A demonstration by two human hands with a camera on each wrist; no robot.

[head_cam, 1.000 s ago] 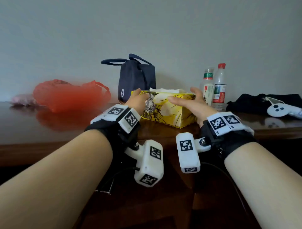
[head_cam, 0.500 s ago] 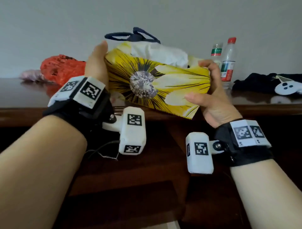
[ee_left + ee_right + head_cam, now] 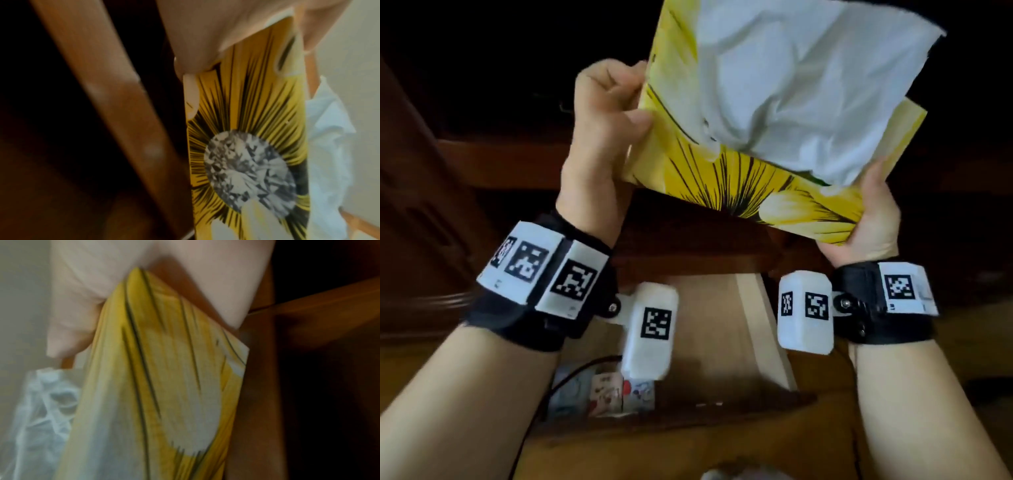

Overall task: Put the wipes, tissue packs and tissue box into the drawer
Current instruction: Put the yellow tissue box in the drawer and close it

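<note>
Yellow tissue box (image 3: pixel 739 178) gripped at both ends: left hand (image 3: pixel 599 137), right hand (image 3: pixel 873 219). Long axis hand-to-hand, tilted. Open drawer (image 3: pixel 767 329) directly below, nearer body.

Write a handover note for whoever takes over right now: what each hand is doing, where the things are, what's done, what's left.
Left hand: grips the left end of the yellow tissue box.
Right hand: grips its right end, from below.
Box: in the air, tilted, above the open drawer, a tissue sticking out.
Done: small packs already lie at the drawer's near left.
Left: lower the box into the bare right part. Closing it is not in the task.
</note>
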